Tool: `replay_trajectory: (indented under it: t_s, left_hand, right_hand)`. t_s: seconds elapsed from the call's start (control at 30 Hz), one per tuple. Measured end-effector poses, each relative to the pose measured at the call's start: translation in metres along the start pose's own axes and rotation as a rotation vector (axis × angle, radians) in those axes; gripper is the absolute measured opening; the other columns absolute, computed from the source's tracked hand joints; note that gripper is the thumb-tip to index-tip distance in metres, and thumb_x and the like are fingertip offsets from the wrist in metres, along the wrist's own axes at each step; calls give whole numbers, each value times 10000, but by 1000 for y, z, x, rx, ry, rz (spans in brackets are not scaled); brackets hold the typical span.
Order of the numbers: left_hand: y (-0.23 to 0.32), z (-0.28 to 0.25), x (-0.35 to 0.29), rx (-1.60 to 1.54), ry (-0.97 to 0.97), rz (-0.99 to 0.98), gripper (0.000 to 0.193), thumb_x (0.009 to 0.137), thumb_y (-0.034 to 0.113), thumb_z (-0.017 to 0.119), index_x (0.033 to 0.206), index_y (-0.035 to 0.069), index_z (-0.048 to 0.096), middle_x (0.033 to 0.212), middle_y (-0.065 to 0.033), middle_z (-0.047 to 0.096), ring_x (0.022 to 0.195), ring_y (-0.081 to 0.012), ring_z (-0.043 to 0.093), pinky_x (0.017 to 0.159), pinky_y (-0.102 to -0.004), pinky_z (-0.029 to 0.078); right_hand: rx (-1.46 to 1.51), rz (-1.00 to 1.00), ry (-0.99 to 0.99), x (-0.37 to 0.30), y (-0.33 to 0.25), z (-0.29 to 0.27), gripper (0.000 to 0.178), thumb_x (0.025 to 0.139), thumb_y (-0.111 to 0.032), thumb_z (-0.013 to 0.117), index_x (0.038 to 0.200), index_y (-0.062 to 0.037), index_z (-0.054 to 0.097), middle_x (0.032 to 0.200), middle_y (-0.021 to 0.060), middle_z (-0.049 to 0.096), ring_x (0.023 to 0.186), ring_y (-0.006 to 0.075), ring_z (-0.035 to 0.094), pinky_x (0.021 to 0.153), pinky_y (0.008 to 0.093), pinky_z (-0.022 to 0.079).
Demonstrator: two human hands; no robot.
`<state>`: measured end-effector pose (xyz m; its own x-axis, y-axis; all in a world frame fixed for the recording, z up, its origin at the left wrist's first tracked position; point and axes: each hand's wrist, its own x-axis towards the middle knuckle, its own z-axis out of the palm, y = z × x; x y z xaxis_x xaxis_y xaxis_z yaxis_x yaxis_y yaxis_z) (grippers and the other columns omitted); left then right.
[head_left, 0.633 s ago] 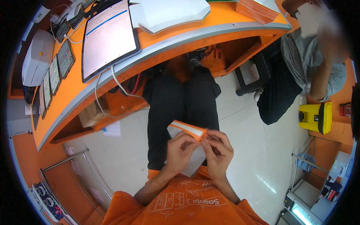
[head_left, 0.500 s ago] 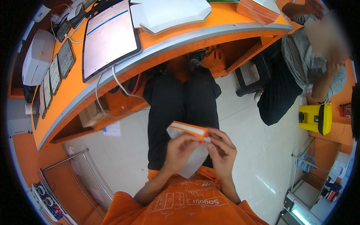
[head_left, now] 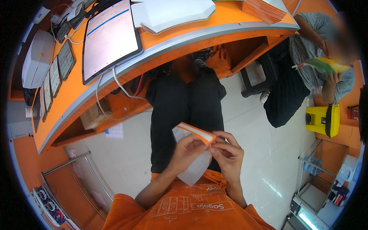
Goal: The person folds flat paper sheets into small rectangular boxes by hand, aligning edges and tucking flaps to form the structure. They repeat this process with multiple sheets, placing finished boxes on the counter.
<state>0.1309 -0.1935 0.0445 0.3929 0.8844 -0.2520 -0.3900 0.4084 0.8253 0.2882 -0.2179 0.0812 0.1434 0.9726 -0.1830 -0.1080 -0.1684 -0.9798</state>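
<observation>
Above my lap I hold a piece of folded card (head_left: 193, 172), pale on its broad face, with an orange edge and a white jagged-edged strip along its top. My left hand (head_left: 184, 155) is closed on it, fingers pinching just below the orange edge. At the orange corner, my right hand (head_left: 228, 156) pinches the same piece between thumb and fingers. The two hands nearly touch, and they hide part of the card between them.
An orange desk (head_left: 165, 40) curves ahead, carrying a tablet (head_left: 111, 42), several phones (head_left: 66, 59), pale card sheets (head_left: 176, 13) and an orange-edged stack (head_left: 264, 10). To the right, another person (head_left: 306, 46) sits holding something green and yellow (head_left: 326, 66), near a yellow bin (head_left: 322, 120).
The folded card has tilted, its orange edge now sloping more steeply down to the right. Both hands keep their pinch. The other person has raised a green and yellow thing into view.
</observation>
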Motion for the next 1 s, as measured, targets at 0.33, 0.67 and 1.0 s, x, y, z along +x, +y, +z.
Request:
replay_trajectory:
  t_s: [0.33, 0.67, 1.0]
  left_hand:
    - [47, 16, -3, 320, -241, 181, 270, 905, 17, 600, 1163, -25, 667, 1166, -169, 651, 1202, -282, 567, 1051, -414, 417]
    - [79, 19, 8, 999, -551, 536, 95, 780, 39, 664, 859, 43, 611, 946, -84, 607, 1034, -269, 588, 1068, -498, 376]
    - [48, -4, -18, 1241, -436, 91, 220, 841, 67, 677, 1042, 39, 592, 1137, -158, 564, 1107, -331, 552, 1043, -480, 388]
  right_hand:
    - [105, -441, 109, 5, 10, -2, 425, 768, 35, 801, 1135, -6, 592, 1193, 159, 577, 1054, 241, 651, 866, 326, 580]
    - [541, -108, -3, -10, 1, -32, 592, 815, -167, 785, 1310, -16, 499, 1257, 129, 553, 1232, 275, 528, 941, 403, 501]
    - [-16, 342, -30, -8, 11, -39, 107, 909, 32, 641, 1010, 63, 651, 965, 116, 700, 872, 134, 659, 765, 279, 560]
